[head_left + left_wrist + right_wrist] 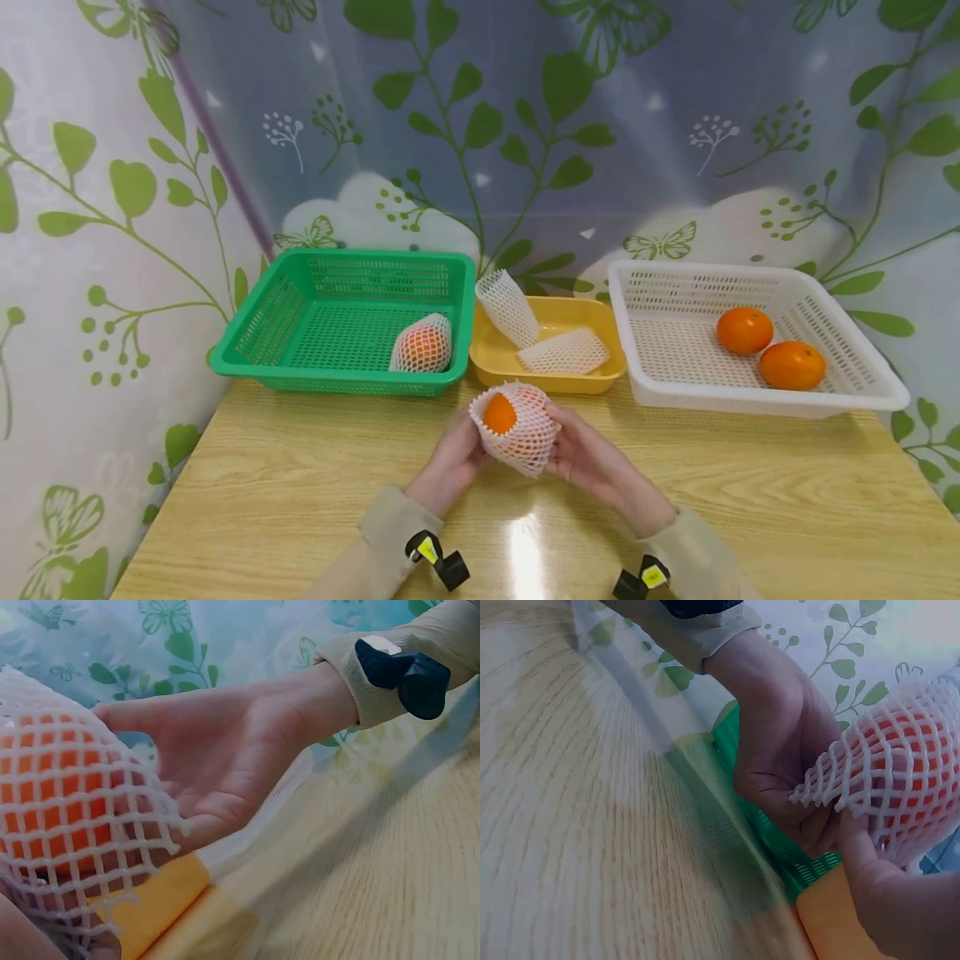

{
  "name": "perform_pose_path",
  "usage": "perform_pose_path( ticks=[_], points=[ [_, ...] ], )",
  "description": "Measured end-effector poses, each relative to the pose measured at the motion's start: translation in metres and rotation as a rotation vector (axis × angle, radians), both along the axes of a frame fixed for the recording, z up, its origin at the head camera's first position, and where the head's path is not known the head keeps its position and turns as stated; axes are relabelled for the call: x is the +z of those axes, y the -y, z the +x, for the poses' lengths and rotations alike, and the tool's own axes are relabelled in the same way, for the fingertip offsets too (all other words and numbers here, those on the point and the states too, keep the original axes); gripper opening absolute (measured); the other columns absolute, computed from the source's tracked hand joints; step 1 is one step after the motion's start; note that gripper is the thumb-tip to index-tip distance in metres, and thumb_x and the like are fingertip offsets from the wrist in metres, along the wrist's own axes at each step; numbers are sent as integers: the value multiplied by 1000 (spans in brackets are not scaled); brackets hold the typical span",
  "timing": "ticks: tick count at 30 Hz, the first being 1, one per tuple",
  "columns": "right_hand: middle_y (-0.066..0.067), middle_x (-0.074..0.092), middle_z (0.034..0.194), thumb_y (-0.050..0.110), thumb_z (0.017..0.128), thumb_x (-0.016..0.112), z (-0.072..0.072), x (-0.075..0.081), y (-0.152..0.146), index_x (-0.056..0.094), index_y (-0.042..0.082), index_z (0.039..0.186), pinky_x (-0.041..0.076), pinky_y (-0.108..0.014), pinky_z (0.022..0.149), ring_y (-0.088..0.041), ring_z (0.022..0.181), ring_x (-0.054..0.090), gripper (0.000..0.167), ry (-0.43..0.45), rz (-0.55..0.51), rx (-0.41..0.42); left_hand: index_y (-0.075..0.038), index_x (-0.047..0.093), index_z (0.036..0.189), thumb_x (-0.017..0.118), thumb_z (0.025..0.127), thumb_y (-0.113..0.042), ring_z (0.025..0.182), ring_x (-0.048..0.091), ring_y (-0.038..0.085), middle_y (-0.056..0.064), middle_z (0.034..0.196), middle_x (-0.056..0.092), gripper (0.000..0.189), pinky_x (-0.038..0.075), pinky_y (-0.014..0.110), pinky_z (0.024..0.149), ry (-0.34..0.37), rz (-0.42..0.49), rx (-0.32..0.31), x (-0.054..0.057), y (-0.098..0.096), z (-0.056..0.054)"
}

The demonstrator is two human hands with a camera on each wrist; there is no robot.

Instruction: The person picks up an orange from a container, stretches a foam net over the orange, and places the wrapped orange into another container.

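Above the front middle of the table, both hands hold an orange wrapped in a white foam net. Bare peel shows through the net's open end, which faces left and up in the head view. My left hand grips the left side, its fingers partly hidden behind the net. From the right, my right hand holds the wrapped fruit with the thumb along the mesh and the fingers beneath. In the right wrist view, the net's gathered edge lies against the left hand's fingers.
A green basket at the left contains one netted orange. In the middle, a yellow tray carries two loose foam nets. The white basket at the right holds two bare oranges. A patterned curtain hangs behind.
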State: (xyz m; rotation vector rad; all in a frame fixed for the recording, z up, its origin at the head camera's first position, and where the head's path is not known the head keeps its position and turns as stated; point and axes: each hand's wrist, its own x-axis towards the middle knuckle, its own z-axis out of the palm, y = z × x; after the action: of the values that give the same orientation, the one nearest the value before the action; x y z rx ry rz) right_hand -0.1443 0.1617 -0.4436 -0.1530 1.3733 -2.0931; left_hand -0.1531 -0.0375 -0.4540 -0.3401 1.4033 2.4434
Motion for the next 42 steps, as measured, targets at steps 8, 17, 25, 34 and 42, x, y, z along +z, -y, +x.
perform_pose_path(
  ticks=[8, 17, 25, 34, 42],
  points=[
    [-5, 52, 131, 37, 109, 45, 2, 3, 4, 9, -3, 158, 55, -29, 95, -15, 106, 65, 73, -62, 3, -101, -16, 69, 112, 46, 109, -31, 78, 52, 10, -4, 90, 63, 28, 43, 22, 67, 12, 26, -90, 1, -1, 1],
    [3, 65, 112, 34, 107, 49, 1, 0, 7, 35, 4, 143, 56, -21, 76, -7, 93, 67, 49, -74, 6, -232, -7, 35, 155, 34, 110, -45, 98, 57, 11, 8, 123, 55, 59, 52, 18, 77, 63, 172, -267, 3, 0, -4],
    [2, 67, 108, 32, 107, 50, 2, 1, 6, 52, 13, 127, 56, -21, 75, -7, 92, 66, 28, -72, -16, -237, -6, 35, 154, 33, 109, -46, 89, 62, 8, 6, 114, 58, 60, 55, 15, 71, 72, 234, -280, 7, 0, -2],
    [-5, 54, 134, 26, 110, 46, 0, 4, 9, 42, 7, 145, 51, -36, 100, -17, 115, 60, 40, -159, 141, -334, -4, 34, 155, 33, 109, -50, 100, 63, 13, 8, 121, 58, 65, 56, 21, 82, 68, 210, -233, 11, 1, -2],
    [-16, 36, 159, 17, 98, 69, 5, 7, 12, 28, 12, 158, 36, -51, 115, -35, 141, 40, 73, -504, 405, -287, -8, 28, 159, 29, 111, -43, 121, 55, 22, 23, 153, 40, 60, 55, 29, 96, 47, 192, -248, 12, 1, -3]
  ],
)
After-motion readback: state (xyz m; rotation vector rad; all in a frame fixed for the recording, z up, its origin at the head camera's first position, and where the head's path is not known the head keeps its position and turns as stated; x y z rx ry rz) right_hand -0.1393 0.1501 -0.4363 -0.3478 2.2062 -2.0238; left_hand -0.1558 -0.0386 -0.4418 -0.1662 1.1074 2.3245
